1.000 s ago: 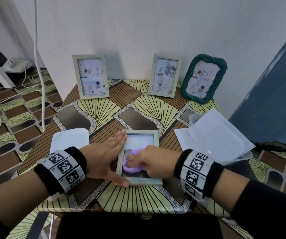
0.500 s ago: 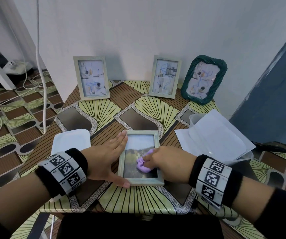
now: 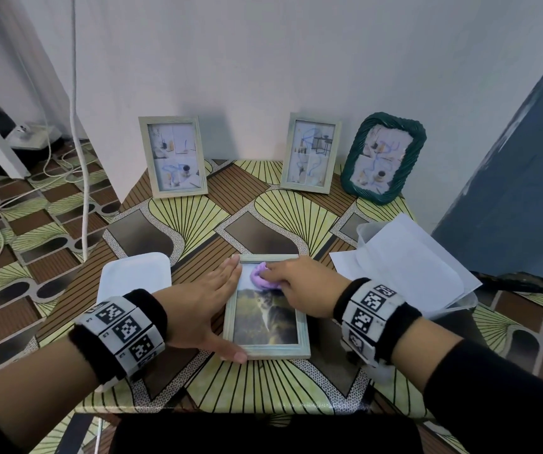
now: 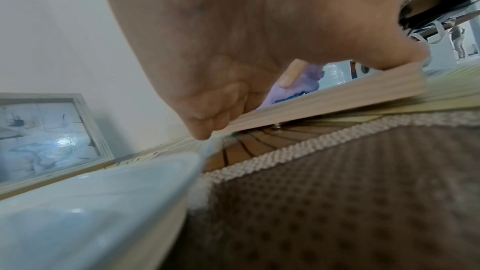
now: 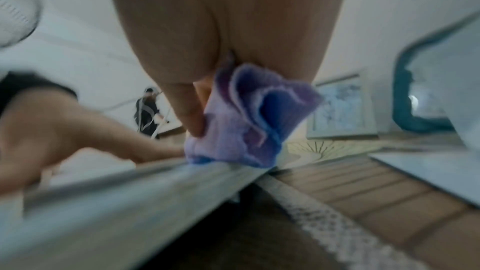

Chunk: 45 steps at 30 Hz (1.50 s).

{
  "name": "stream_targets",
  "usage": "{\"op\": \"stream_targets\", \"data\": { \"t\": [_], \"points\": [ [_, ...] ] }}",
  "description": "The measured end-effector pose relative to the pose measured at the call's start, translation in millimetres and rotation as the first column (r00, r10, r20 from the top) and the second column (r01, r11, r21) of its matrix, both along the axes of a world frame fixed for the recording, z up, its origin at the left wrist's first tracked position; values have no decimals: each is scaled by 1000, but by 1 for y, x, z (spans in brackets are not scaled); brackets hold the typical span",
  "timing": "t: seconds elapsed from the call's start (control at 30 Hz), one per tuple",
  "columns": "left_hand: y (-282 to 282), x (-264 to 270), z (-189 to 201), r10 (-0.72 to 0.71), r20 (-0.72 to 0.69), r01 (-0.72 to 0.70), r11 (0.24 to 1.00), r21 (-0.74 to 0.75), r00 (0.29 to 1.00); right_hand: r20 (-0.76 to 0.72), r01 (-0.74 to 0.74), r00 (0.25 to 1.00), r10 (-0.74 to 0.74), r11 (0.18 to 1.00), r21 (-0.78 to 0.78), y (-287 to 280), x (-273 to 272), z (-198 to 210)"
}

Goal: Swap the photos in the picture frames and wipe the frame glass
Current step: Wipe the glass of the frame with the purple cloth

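The purple cloth (image 3: 262, 277) has moved up the glass since a second ago: it was on the lower part of the flat frame (image 3: 266, 349), then mid-way, and is now at the frame's far end, leaving the cat photo (image 3: 268, 314) uncovered. The right hand (image 3: 301, 287) pinches the bunched cloth between curled fingers and thumb and presses it on the glass. The left hand (image 3: 203, 311) has stayed where it was, fingers straight and flat along the frame's left edge, thumb at the near corner.

Left of the flat frame, touching the left wrist, lies a white lid (image 3: 134, 275). To its right a clear tub (image 3: 366, 235) holds loose white sheets (image 3: 407, 263). Beyond it, three upright frames lean at the wall: a pale frame (image 3: 173, 157), a second pale frame (image 3: 311, 154), and a green frame (image 3: 383, 158) (its edge looks woven).

The flat frame lies face up on the patterned table (image 3: 263, 385), its long side running straight away from the person.
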<state>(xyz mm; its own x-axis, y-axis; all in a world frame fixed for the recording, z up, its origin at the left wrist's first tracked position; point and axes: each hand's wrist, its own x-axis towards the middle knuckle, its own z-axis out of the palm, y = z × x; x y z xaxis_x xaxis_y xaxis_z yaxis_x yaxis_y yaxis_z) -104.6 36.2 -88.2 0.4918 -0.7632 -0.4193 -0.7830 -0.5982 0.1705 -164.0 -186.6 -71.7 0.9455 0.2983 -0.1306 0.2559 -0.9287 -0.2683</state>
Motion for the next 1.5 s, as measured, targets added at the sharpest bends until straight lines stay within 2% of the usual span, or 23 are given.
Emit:
{"op": "stream_targets", "data": {
  "t": [0.03,0.07,0.1,0.17,0.2,0.27,0.33,0.4,0.47,0.57,0.63,0.7,0.8,0.87,1.03,1.13,1.3,1.37,1.5],
  "points": [
    [0,0,1,1,-4,-1,1000,-3,1000,-26,48,999,-44,983,176,-3,-3,-1],
    [0,0,2,0,-6,0,1000,-5,1000,-78,107,993,-85,932,347,-6,-6,-2],
    [0,-1,3,-1,-8,1,1000,-5,1000,-128,162,985,-113,857,490,-7,-9,-1],
    [-1,-1,6,0,-18,-1,1000,-19,1000,-214,276,961,-176,683,677,-10,-15,0],
    [-3,-1,8,6,-23,-8,999,-48,1000,-260,343,939,-224,571,746,-11,-18,1],
    [-6,0,15,39,-44,-45,989,-142,998,-388,472,867,-311,270,839,-14,-26,4],
    [-12,-2,24,66,-63,-79,970,-229,996,-532,546,789,-306,-47,836,-18,-34,2],
    [-22,-6,32,58,-51,-71,952,-298,997,-644,592,723,-249,-257,764,-20,-43,-2],
    [-35,-13,37,60,-31,-67,931,-360,998,-718,635,678,-157,-367,680,-19,-51,-4],
    [-58,-24,37,67,-58,-82,940,-332,996,-745,644,663,-76,-449,619,-16,-60,-8],
    [-73,-30,32,56,-71,-70,973,-221,996,-738,629,671,-72,-472,617,-13,-63,-10],
    [-82,-35,26,46,-25,-49,990,-131,999,-732,616,677,-75,-487,620,-10,-64,-11],
    [-87,-40,20,14,79,-10,998,-54,997,-730,604,680,-70,-510,612,-9,-65,-14],
    [-87,-40,18,-6,92,9,999,-35,996,-723,601,685,-87,-492,629,-8,-65,-15],
    [-86,-33,25,56,104,-32,975,-220,993,-713,615,671,-202,-386,688,-4,-61,-15],
    [-79,-28,37,106,77,-76,943,-324,991,-689,615,694,-209,-325,719,0,-58,-15],
    [-41,-17,60,193,120,-85,798,-596,974,-609,596,746,-270,-137,791,6,-48,-17],
    [-14,-12,65,238,106,-107,733,-671,965,-560,576,777,-288,-36,817,7,-45,-18],
    [44,-3,64,330,122,-168,723,-671,936,-493,565,808,-324,184,804,8,-41,-22]
  ]
}}
